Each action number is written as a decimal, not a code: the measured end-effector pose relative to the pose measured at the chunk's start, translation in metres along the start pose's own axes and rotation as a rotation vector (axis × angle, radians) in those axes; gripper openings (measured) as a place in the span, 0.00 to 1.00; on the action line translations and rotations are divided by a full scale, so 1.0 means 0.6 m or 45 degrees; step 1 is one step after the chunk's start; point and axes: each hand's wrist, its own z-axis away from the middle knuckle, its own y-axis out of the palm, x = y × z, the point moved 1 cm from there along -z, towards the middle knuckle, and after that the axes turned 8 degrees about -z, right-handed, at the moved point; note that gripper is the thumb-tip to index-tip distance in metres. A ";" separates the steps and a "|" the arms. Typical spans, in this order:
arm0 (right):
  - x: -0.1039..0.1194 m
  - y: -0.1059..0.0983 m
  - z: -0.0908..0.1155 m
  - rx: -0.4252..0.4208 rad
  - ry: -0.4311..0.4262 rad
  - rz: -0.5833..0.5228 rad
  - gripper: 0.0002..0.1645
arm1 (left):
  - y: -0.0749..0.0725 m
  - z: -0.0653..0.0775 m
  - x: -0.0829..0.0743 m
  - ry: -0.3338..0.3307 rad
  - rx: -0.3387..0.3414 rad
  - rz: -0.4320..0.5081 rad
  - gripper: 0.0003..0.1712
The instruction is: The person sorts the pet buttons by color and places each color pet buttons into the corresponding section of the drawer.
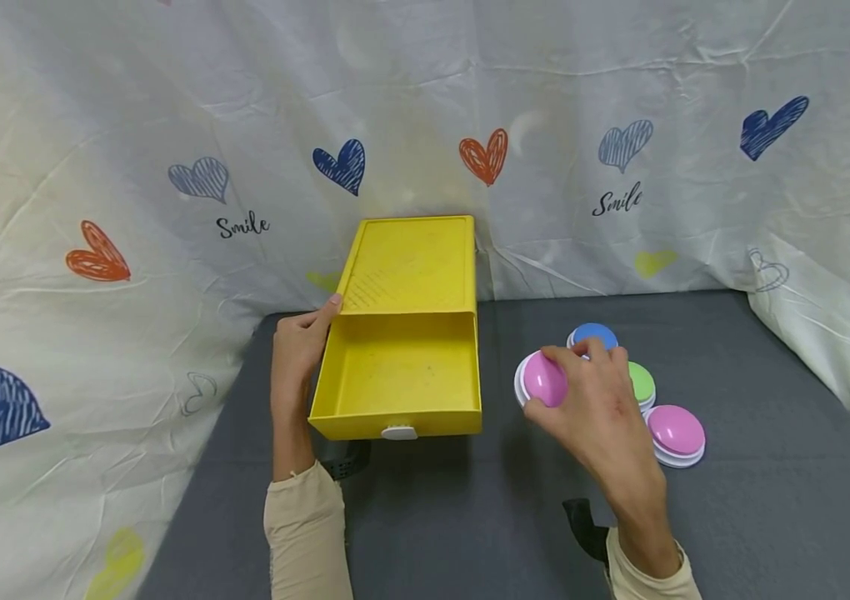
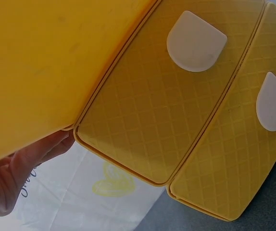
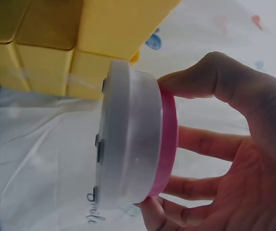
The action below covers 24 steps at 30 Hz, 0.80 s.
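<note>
A yellow drawer unit [image 1: 410, 262] stands at the back of the table, its top drawer [image 1: 395, 423] pulled out. My left hand [image 1: 302, 342] rests against the unit's left side, near the top front corner. The left wrist view shows those fingers [image 2: 56, 144] reaching along the side, under the pulled-out drawer. My right hand [image 1: 605, 408] holds a round pink push light [image 1: 545, 379] above the table, right of the drawer. Thumb and fingers pinch its pink dome, and its white base [image 3: 116, 144] faces away from the palm.
On the table to the right are a blue-topped [image 1: 594, 335], a green-topped [image 1: 642, 382] and another pink-topped round light [image 1: 676, 432]. Two shut drawers with white handles [image 2: 195, 42] lie below the pulled-out one. A heart-printed white sheet [image 1: 410, 100] hangs behind the table.
</note>
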 end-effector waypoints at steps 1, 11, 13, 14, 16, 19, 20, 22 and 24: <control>0.002 -0.001 0.000 -0.009 -0.003 -0.002 0.26 | 0.000 0.000 0.000 -0.003 -0.001 -0.005 0.41; 0.026 -0.009 -0.010 -0.079 -0.023 -0.043 0.25 | -0.001 0.000 -0.001 -0.025 -0.011 -0.031 0.41; 0.032 -0.010 -0.014 -0.077 -0.018 -0.056 0.26 | -0.001 0.000 -0.002 -0.030 -0.011 -0.030 0.41; 0.036 -0.011 -0.016 -0.073 -0.015 -0.064 0.27 | -0.001 0.000 -0.002 -0.030 -0.013 -0.033 0.41; 0.045 -0.011 -0.020 -0.055 -0.008 -0.085 0.27 | -0.001 0.000 -0.001 -0.028 -0.018 -0.040 0.41; 0.061 -0.009 -0.026 -0.020 0.008 -0.110 0.28 | 0.000 -0.002 0.000 -0.030 -0.022 -0.038 0.41; 0.066 -0.008 -0.028 -0.010 0.008 -0.114 0.28 | 0.000 -0.002 0.000 -0.031 -0.021 -0.035 0.41; 0.077 -0.004 -0.032 0.010 0.007 -0.117 0.29 | 0.000 -0.003 0.001 -0.037 -0.016 -0.033 0.41; 0.087 0.002 -0.036 0.031 0.002 -0.118 0.30 | 0.001 -0.003 0.002 -0.038 -0.011 -0.028 0.41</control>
